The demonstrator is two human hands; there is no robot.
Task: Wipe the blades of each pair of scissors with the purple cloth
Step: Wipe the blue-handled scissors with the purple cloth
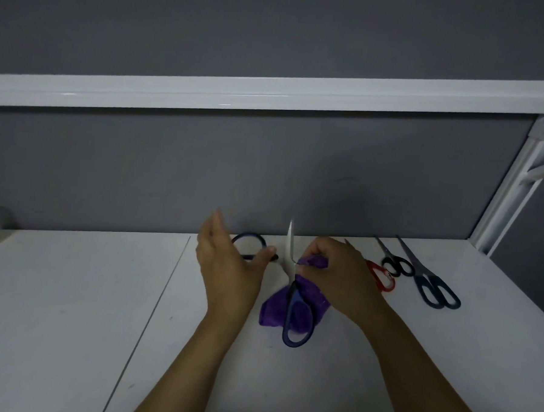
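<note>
Blue-handled scissors (295,320) are spread wide open over the white table (70,305). One blade points up and away, and one handle loop sits behind my left hand. My left hand (226,266) has its thumb on the shank of that rear handle, with the fingers stretched upward. My right hand (336,272) pinches the purple cloth (310,294) against the scissors near the pivot. The rest of the cloth hangs bunched under the lower handle loop. The second blade is hidden by my right hand and the cloth.
Three more pairs lie at the right: red-handled scissors (383,279) partly behind my right hand, small black scissors (398,266) and large dark teal scissors (438,293). A grey wall (140,173) backs the table. A white frame post (514,193) stands at the right.
</note>
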